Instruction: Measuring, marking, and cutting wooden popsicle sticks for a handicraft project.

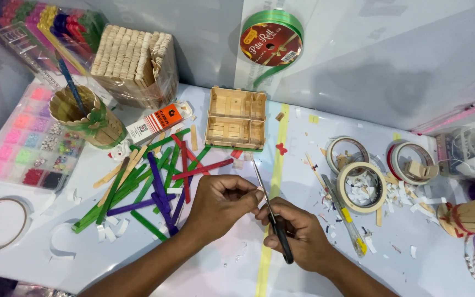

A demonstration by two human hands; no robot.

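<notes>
A pair of black-handled steel scissors (273, 220) is gripped in the closed right hand (298, 234), blades pointing to 11 o'clock. A small pale scrap, hard to make out, is pinched in the curled left hand (221, 201) at the blades, seemingly for steadying. An orange-and-white glue tube (158, 122) lies at 10 o'clock, and a green ribbon spool with a red round label (271, 41) at 12.

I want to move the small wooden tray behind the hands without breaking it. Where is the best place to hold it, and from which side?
Probably grip the small wooden tray across its two short outer walls, coming from above. It lies flat and open-topped, with those walls exposed and a middle divider that looks thin.
</notes>
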